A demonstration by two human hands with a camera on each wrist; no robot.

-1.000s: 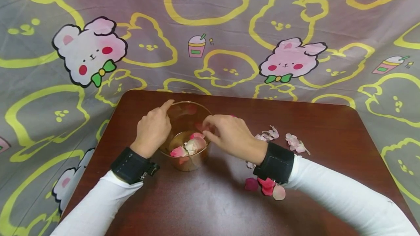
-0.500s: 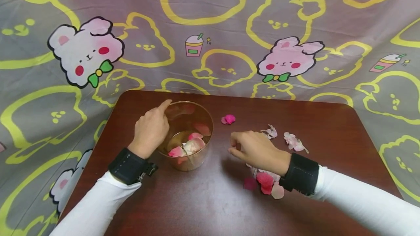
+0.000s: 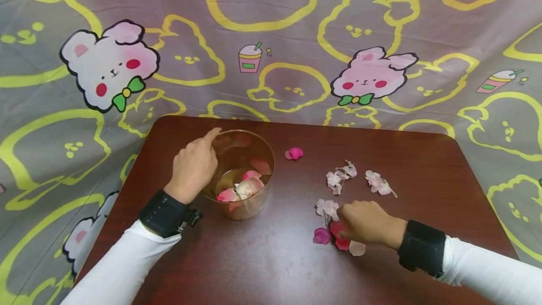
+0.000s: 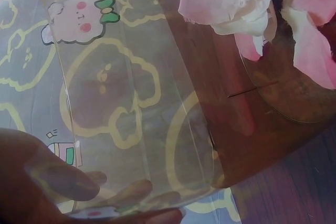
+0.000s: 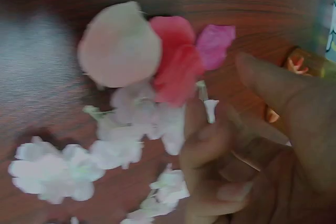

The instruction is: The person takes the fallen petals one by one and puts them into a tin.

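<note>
Left hand [image 3: 192, 168]: knuckles up, fingers curled round the near-left wall of the cup [image 3: 241, 173], index finger lying along the rim. Forearm in white sleeve, black wrist strap. Right hand [image 3: 367, 224]: well right of the cup, palm down, fingers bent low to the surface, fingertips [image 5: 202, 145] among petals.

We wear long white sleeves [image 3: 127, 262] on both arms, snug to the wrist. Around each wrist sits a wide black strap [image 3: 163, 213], faintly stitched along its edges; the left one carries a small dark buckle [image 3: 192, 219].
</note>
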